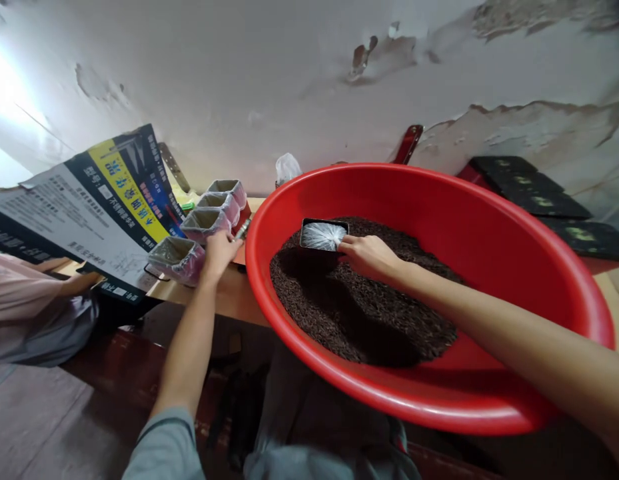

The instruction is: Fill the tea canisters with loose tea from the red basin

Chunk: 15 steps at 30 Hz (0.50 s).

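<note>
Grey sleeve (164,445), near left, worn on the left arm. Red basin (504,227), right, filled partly with dark pellets (389,317). Small plastic-covered container (320,235): held above the pellets, its right end gripped by the right hand (372,256). Left hand (222,253): placed beside four plastic-lined boxes (192,268), left; grasp cannot be told.

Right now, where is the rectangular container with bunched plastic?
Head view: the container is just right of centre, in the right hand, over dark pellets in the red basin.
</note>
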Each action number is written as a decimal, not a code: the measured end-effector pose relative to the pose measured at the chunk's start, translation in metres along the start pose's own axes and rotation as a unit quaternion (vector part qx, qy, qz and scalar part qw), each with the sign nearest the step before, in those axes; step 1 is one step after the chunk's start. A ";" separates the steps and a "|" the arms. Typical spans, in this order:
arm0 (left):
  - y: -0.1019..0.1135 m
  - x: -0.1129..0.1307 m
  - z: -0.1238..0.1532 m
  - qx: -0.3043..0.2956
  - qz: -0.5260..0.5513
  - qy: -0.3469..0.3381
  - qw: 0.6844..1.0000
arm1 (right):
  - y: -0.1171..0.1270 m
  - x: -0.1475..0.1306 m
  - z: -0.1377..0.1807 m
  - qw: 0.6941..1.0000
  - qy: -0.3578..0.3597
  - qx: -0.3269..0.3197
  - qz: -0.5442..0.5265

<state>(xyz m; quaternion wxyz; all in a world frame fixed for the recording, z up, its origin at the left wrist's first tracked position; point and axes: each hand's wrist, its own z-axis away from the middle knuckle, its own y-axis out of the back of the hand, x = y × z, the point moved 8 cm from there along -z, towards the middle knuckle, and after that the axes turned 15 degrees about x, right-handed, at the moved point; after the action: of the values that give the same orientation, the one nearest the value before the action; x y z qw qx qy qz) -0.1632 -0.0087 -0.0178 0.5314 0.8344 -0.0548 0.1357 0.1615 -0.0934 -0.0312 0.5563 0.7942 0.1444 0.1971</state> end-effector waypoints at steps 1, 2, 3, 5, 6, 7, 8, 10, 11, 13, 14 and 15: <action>0.030 0.000 -0.003 0.066 0.032 0.013 0.997 | 0.000 0.000 0.000 1.000 -0.003 0.000 0.001; 0.061 0.004 -0.004 0.130 0.066 0.016 0.989 | 0.000 0.000 -0.001 1.000 -0.007 0.002 0.001; 0.089 0.011 -0.005 0.183 0.101 0.009 0.978 | 0.000 0.000 -0.001 1.000 -0.011 0.005 -0.001; 0.130 0.040 -0.005 0.239 0.165 -0.037 0.956 | 0.000 0.001 -0.001 1.000 -0.021 0.013 -0.019; 0.138 0.061 -0.006 0.236 0.198 -0.069 0.949 | 0.000 0.001 -0.001 0.999 -0.025 0.019 -0.035; 0.138 0.085 -0.008 0.207 0.236 -0.102 0.944 | 0.002 0.002 -0.001 0.998 -0.029 0.026 -0.051; 0.127 0.111 -0.010 0.151 0.278 -0.133 0.939 | 0.003 0.004 0.000 0.997 -0.035 0.032 -0.065; 0.084 0.163 -0.008 -0.024 0.347 -0.185 0.919 | 0.006 0.009 0.003 0.995 -0.042 0.040 -0.083; 0.059 0.184 -0.004 -0.113 0.367 -0.195 0.902 | 0.007 0.011 0.004 0.994 -0.040 0.044 -0.088; 0.012 0.210 0.003 -0.247 0.374 -0.195 0.872 | 0.011 0.014 0.008 0.992 -0.026 0.063 -0.102; -0.005 0.216 0.004 -0.277 0.376 -0.191 0.863 | 0.013 0.015 0.009 0.991 -0.017 0.078 -0.111; -0.018 0.219 0.004 -0.288 0.378 -0.188 0.860 | 0.014 0.016 0.010 0.988 -0.011 0.096 -0.119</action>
<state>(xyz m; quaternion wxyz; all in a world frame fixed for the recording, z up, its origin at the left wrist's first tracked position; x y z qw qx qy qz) 0.0510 0.0073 0.0273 0.6352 0.5692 -0.5014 0.1454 0.1804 -0.0992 -0.0190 0.4988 0.8230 0.2501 0.1059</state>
